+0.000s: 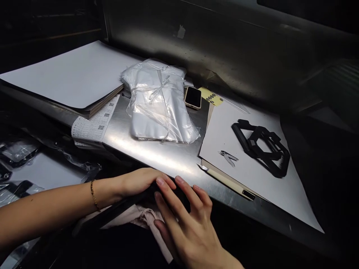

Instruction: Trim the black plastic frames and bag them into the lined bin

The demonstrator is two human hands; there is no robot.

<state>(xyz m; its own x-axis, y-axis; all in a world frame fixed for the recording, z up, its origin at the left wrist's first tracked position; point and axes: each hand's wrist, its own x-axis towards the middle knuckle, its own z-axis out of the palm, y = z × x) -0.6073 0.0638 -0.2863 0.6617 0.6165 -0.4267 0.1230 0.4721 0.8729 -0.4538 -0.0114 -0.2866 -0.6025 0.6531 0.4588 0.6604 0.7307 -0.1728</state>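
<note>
Just in front of the metal table's near edge, my left hand (pixel 141 182) reaches in with its fingers curled. A dark shape lies under and beside those fingers, too dim to name. My right hand (pixel 187 220) comes up from below, its fingers stretched and apart, the tips close to the left fingertips. Whether it touches the dark shape cannot be seen. Nearest on the table are a tied bundle of clear plastic bags (pixel 157 108) and a craft knife (pixel 227 182). Small nippers (pixel 228 158) and black angular frames (pixel 262 145) rest on a white sheet (pixel 252 190).
On the left stands a stack of large white sheets (pixel 70 74), with printed paper with codes (pixel 94 125) below it. A phone (pixel 193 98) and a yellow card (pixel 209 96) lie behind the bags. Plastic-wrapped black items (pixel 19 153) sit lower left. A metal wall (pixel 224 48) closes the back.
</note>
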